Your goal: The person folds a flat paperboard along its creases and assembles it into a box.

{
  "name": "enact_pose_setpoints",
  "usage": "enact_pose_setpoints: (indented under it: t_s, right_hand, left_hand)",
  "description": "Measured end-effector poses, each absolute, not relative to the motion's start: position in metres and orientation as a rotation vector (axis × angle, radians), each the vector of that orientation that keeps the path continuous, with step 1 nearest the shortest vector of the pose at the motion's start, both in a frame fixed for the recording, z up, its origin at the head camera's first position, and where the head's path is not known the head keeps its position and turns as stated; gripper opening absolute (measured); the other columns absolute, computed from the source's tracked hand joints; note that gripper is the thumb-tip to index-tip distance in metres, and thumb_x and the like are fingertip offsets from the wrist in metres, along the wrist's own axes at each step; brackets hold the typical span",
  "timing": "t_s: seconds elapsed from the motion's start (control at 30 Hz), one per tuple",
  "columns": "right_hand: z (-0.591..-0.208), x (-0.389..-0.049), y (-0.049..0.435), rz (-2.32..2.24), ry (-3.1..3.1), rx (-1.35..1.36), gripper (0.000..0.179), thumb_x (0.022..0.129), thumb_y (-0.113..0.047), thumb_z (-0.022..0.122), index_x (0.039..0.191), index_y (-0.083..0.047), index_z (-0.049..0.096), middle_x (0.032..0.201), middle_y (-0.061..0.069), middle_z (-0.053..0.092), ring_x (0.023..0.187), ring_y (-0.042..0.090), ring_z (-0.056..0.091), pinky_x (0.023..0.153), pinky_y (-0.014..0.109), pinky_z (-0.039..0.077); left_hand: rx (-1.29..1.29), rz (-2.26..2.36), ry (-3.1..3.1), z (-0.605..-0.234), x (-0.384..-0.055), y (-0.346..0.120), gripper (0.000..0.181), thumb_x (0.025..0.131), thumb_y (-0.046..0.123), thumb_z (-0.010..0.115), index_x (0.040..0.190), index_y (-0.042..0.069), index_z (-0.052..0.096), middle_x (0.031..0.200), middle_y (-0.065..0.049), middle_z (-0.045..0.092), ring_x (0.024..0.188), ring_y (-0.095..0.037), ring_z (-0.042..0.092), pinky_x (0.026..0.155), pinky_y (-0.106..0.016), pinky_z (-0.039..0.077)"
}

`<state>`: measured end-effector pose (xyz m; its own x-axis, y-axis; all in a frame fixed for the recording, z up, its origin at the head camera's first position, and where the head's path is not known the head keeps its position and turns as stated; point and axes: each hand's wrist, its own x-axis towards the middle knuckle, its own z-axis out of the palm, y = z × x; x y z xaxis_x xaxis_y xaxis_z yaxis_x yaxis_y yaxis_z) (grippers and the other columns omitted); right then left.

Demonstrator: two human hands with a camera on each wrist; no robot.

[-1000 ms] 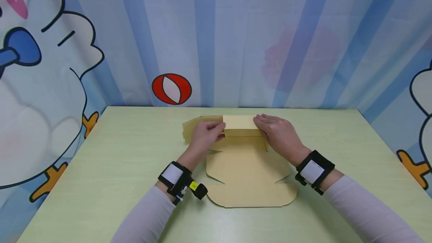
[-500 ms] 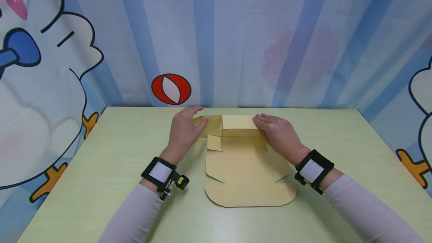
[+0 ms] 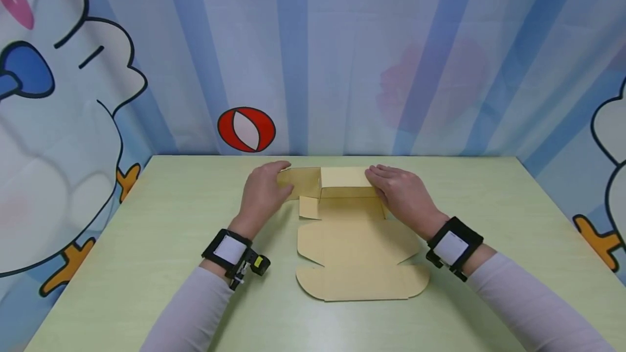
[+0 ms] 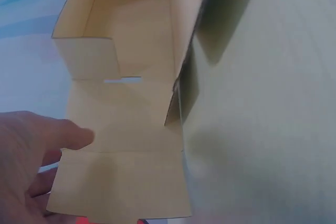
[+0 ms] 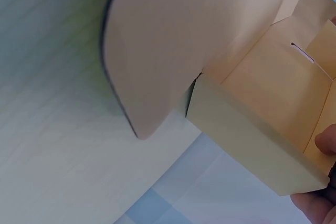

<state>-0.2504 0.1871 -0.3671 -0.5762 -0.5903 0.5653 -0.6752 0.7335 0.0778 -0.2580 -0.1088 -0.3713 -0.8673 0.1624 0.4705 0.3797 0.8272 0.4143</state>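
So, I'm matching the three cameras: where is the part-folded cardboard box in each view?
Head: cardboard box, lower middle.
Left wrist: cardboard box, top to near bottom, mostly left.
Right wrist: cardboard box, top middle and right.
Shared landmark: tabletop, around it in head, at right in left wrist, at left in right wrist.
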Motion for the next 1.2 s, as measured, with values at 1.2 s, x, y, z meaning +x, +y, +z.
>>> enact_pose_setpoints:
  t_s: [1.2]
  right_hand:
    - [-0.367,-0.250,0.188,0.216,-2.351,0.955,0.035,0.079,-0.002,0.067,0.114,-0.002,0.063,0.110,0.014,0.064,0.102,0.028,0.060,0.083,0.042,0.049]
  left_hand:
    - [-0.326,-1.341,-2.668,-0.400,-0.247,-0.064,0.044,0.068,0.009,0.079,0.109,0.005,0.063,0.089,-0.003,0.065,0.075,-0.010,0.064,0.065,-0.023,0.053]
